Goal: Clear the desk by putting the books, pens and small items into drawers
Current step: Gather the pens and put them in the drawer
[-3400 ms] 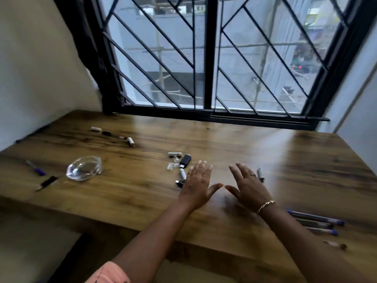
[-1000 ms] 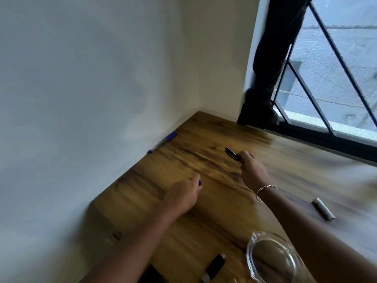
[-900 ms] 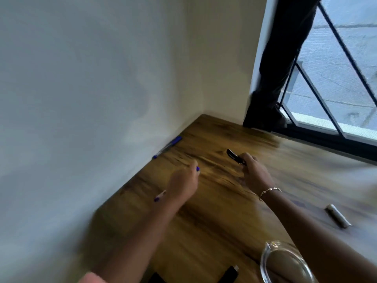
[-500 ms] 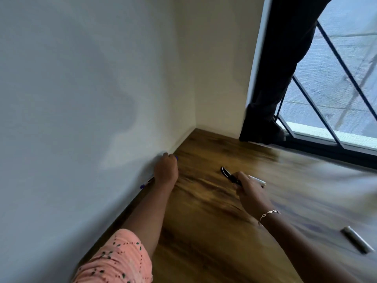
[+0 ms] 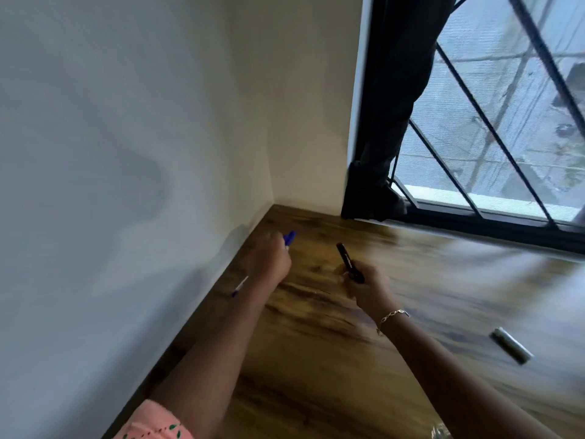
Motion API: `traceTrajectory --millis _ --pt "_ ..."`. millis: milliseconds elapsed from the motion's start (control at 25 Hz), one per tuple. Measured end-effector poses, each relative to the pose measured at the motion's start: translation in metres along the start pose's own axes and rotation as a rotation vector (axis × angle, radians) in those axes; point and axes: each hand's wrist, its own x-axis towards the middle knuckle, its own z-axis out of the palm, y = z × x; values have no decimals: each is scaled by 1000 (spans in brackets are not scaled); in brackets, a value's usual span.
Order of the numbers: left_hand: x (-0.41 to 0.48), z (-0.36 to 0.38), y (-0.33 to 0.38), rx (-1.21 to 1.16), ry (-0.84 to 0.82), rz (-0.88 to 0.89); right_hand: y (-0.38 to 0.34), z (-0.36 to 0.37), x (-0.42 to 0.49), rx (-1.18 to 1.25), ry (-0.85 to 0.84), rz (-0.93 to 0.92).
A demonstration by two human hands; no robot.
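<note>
My left hand is closed around a blue pen close to the left wall. The pen's blue cap sticks out above the fist, and a white barrel end with a blue tip shows below the wrist. To its right, my right hand, with a bracelet at the wrist, grips a black pen whose end points up and away. Both hands hover just over the wooden desk. A small grey-white marker lies on the desk at the right.
A white wall runs along the desk's left edge and meets the far corner. A dark curtain hangs beside the barred window at the back right. The rim of a glass bowl shows at the bottom edge.
My left hand reached to the wall and lifted the blue pen lying there. My right hand kept the black pen and shifted slightly. The view swung left from the desk's middle.
</note>
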Motion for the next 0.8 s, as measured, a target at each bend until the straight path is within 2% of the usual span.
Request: traceTrajectory --millis 160,240,400,800 --pt "-25 -11 71 -551 -219 67 -10 -31 -12 453 81 111" --pt "-41 -11 101 -679 -305 105 -13 -50 -23 569 105 124" --pt "-80 1 162 -778 -390 182 -3 -101 -61 691 155 162" --pt "-222 43 329 -882 -557 294 69 -254 -199 656 379 147"
